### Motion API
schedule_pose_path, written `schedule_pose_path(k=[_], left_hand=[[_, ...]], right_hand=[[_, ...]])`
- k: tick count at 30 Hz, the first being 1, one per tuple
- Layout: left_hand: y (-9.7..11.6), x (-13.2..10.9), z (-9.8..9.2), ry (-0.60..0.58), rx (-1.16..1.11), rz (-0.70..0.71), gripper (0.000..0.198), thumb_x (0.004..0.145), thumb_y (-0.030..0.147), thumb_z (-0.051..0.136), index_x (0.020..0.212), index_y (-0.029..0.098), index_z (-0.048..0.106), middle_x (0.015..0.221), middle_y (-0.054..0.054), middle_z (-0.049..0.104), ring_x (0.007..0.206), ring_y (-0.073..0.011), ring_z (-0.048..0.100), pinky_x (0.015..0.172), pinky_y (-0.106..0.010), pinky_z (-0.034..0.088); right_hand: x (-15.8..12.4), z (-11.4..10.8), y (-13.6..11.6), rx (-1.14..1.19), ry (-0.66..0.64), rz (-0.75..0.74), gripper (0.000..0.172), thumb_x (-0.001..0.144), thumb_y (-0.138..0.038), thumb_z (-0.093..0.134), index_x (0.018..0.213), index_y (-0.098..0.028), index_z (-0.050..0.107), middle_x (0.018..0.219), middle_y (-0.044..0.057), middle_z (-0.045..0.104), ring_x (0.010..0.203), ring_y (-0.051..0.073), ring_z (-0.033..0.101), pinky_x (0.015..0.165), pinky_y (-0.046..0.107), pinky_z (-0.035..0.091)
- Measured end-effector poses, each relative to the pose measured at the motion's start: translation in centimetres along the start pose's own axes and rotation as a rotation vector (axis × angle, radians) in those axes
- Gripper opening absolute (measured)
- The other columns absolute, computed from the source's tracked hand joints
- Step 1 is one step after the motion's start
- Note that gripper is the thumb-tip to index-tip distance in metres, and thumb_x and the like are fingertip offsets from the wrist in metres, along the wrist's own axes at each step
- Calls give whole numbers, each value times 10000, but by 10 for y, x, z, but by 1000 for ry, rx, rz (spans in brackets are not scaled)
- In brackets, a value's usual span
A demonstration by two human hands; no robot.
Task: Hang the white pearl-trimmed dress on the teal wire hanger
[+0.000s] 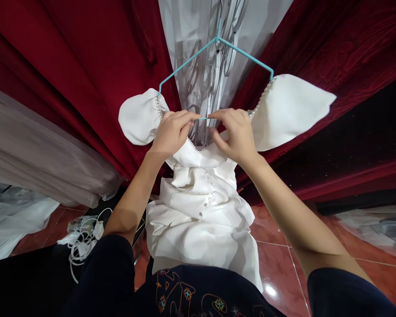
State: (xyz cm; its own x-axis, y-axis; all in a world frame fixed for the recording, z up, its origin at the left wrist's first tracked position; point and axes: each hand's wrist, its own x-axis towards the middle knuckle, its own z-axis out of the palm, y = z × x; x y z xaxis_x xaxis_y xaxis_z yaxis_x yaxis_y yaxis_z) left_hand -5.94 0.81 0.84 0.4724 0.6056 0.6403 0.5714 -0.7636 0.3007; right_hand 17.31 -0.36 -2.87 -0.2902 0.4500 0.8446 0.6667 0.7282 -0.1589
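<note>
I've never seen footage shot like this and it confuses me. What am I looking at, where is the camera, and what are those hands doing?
The camera sits on a person's head, looking forward and down, so both arms are the wearer's own. The left hand and right hand pinch the bottom bar of a teal wire hanger between fingertips. A white dress with puffed sleeves, pearl trim and small buttons hangs from it. Behind are dark red curtains. Below is a glossy red tiled floor, with a tangle of white cables at the left.
</note>
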Motion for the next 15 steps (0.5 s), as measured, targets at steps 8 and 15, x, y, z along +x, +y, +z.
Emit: schedule_pose_path(k=[8, 15], left_hand=[[-17, -7, 0, 244, 89, -6, 318, 1117, 274, 498, 1350, 319, 711, 1529, -52, 639, 1546, -313, 475, 1289, -588, 388], [-44, 2, -29, 486, 34, -258, 225, 1093, 284, 542, 1262, 277, 691, 1308, -50, 736, 1358, -289, 653, 1179, -478, 535]], right_hand=[[-6, 18, 0, -57, 93, 108, 291, 1068, -299, 460, 1241, -273, 694, 1089, 59, 713, 1007, 231, 620, 1055, 495, 451], [-9, 21, 3, -50, 103, 103, 313, 1028, -237, 479, 1243, -285, 701, 1085, 54, 694, 1011, 230, 608, 1069, 511, 460]])
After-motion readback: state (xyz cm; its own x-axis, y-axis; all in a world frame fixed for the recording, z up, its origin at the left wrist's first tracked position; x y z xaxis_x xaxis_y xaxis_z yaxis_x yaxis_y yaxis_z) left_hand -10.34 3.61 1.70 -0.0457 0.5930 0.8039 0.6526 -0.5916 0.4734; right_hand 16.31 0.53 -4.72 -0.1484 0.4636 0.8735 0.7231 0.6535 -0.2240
